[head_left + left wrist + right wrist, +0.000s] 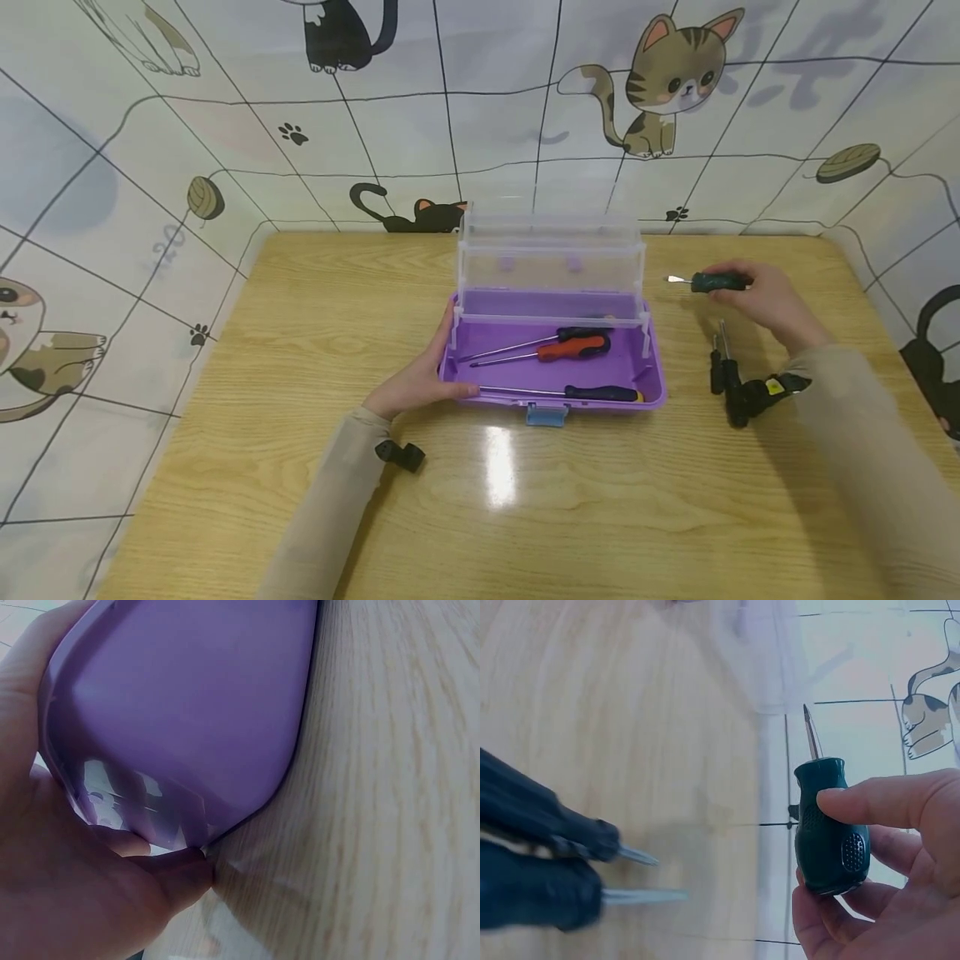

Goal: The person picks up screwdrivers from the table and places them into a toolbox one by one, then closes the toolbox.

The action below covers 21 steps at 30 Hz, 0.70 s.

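A short screwdriver with a dark green handle (716, 282) (826, 840) is pinched between the thumb and fingers of my right hand (772, 304) (900, 847), its flat tip pointing left, above the table right of the box. My left hand (420, 379) (82, 870) grips the left end of the purple box (654, 367) (202, 697), thumb on the front rim. The box's clear lid (551, 267) stands raised. Inside lie a red-and-black screwdriver (573, 347), a black-handled one (585, 332) behind it, and one with a dark handle and yellow end (603, 392) along the front.
Right of the box, two dark screwdrivers (716, 371) (562, 817) lie on the wooden table (300, 333), close to my right forearm. A blue latch (546, 415) hangs at the box's front. A cat-patterned cloth (495, 133) rises behind the table.
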Each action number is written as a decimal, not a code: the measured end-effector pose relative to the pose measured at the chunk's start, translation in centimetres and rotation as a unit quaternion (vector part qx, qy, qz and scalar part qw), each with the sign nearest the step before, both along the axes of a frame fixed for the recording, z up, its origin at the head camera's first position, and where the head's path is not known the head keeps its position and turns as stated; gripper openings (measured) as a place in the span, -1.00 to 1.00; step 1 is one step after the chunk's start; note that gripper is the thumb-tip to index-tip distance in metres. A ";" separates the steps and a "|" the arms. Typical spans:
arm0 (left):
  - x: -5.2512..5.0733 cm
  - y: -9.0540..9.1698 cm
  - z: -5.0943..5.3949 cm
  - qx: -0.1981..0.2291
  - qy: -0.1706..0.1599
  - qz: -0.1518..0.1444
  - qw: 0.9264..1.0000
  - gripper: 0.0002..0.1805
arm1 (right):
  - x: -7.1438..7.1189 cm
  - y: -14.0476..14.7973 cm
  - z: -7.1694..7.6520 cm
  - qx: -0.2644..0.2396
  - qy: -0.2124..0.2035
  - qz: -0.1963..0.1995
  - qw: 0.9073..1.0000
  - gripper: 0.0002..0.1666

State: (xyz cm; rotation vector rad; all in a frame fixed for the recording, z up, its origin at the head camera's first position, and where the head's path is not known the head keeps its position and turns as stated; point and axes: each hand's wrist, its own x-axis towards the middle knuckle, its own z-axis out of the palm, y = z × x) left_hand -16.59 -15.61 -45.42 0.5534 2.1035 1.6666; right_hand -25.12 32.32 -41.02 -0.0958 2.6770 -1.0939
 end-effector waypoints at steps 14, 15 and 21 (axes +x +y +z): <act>-0.1 -0.1 -0.3 -0.003 -0.005 0.002 1.000 0.40 | -0.2 -0.4 3.2 0.050 0.044 0.028 0.997 -0.49; -0.2 -0.1 -0.3 -0.004 -0.003 0.001 1.000 0.40 | -0.3 -0.5 3.3 0.050 0.048 0.031 0.997 -0.50; 0.1 0.1 0.8 0.004 -0.001 -0.005 1.000 0.40 | -0.4 -1.1 4.0 0.045 0.048 0.036 0.997 -0.48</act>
